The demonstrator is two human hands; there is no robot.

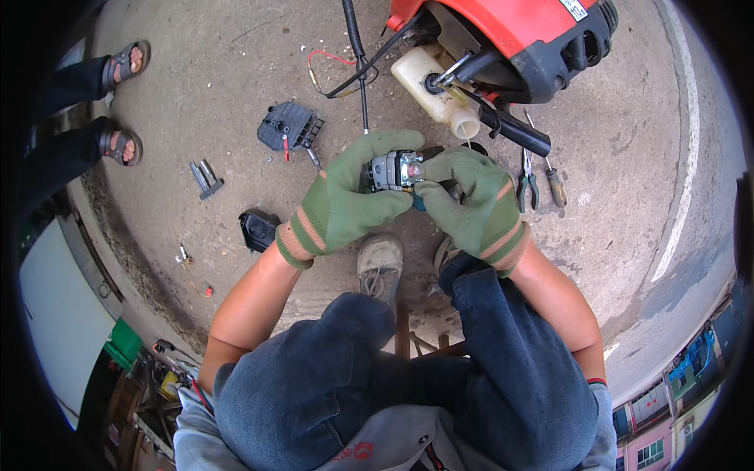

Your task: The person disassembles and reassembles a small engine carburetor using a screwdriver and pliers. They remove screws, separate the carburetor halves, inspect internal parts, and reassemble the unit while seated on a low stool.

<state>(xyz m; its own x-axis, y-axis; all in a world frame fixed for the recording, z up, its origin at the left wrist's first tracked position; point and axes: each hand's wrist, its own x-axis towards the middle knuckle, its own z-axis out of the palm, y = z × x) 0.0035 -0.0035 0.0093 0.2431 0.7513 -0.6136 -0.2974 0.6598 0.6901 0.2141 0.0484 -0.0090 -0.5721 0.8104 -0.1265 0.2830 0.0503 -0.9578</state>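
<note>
Both my hands wear green gloves with tan-striped cuffs and meet in front of my knees. A small metal carburetor [386,171] with a clear, reddish part on its right end sits in my left hand [345,196], thumb and fingers closed around it. My right hand [477,202] pinches at the carburetor's right end; its fingertips partly cover that side. A bit of teal shows beneath the right fingers, too covered to name. Just beyond the hands lies a cream plastic fuel tank [419,77] with an open neck, attached to a machine with a red housing [510,31].
Pliers [528,187] and a screwdriver [556,187] lie to the right. Leftward are a black plastic cover [289,124], a black box-like part [258,230] and a metal bracket-like piece [206,180]. A black cable [353,31] runs in from the top. Another person's sandalled foot [126,63] stands far left.
</note>
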